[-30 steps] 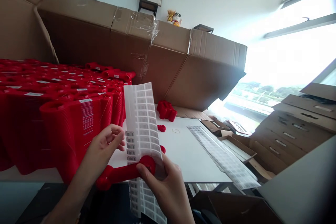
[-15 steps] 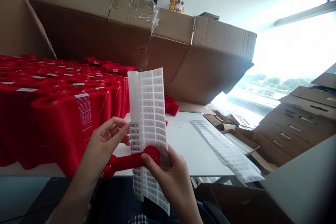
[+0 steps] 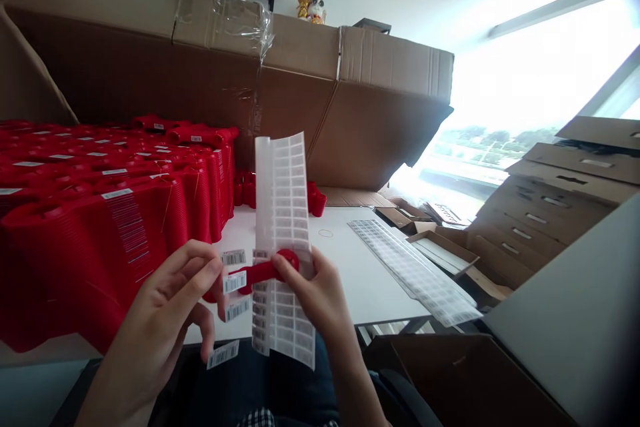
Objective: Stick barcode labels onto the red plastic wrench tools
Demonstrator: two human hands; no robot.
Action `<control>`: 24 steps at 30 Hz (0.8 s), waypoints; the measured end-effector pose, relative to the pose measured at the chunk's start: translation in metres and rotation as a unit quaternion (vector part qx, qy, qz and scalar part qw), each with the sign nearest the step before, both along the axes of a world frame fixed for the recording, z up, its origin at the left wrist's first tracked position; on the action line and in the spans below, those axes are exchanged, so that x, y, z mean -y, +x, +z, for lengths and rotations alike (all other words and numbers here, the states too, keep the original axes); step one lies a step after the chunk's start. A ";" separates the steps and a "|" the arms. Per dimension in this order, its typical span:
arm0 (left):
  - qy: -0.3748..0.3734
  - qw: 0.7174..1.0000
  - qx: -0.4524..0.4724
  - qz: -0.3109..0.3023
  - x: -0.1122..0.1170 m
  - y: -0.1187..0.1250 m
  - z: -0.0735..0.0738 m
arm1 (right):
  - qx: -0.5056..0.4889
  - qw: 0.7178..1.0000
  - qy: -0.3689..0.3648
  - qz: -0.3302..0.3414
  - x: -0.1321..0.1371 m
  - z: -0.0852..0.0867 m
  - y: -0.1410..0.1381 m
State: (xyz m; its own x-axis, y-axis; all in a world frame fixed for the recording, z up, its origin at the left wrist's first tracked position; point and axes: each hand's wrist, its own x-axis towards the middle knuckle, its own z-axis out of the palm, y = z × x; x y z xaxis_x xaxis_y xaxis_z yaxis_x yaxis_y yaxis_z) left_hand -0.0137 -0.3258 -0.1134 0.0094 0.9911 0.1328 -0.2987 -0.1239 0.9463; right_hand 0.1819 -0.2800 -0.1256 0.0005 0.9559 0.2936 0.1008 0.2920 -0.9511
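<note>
My right hand grips a white sheet of labels together with a red plastic piece, its thumb pressed on the piece's round end. The sheet stands nearly upright, and the red piece lies across its front. Several barcode labels cling separately to the fingertips of my left hand, whose fingers are partly spread just left of the sheet. Part of the red piece's left end is hidden behind the labels and fingers. Stacks of similar red pieces, some with barcode labels on top, stand to the left.
A large cardboard box leans open over the back of the white table. More label sheets lie at the table's right side, near a rubber band. Cardboard boxes are stacked at the right, and another open box sits below the table edge.
My left hand has drawn several barcode labels off the sheet onto its fingertips and moved slightly down and away. The red piece and sheet have shifted up a little; the view has turned right.
</note>
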 end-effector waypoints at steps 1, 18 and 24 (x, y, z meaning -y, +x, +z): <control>-0.004 1.000 -0.002 -0.003 0.002 0.002 0.000 | -0.010 1.000 -0.002 -0.004 -0.004 0.006 0.003; -0.004 1.000 -0.025 -0.008 0.007 0.030 0.002 | -0.106 0.993 -0.004 -0.046 0.022 0.026 0.000; 0.013 0.999 -0.038 0.000 0.009 0.031 0.001 | -0.110 0.992 -0.002 -0.058 0.027 0.030 -0.001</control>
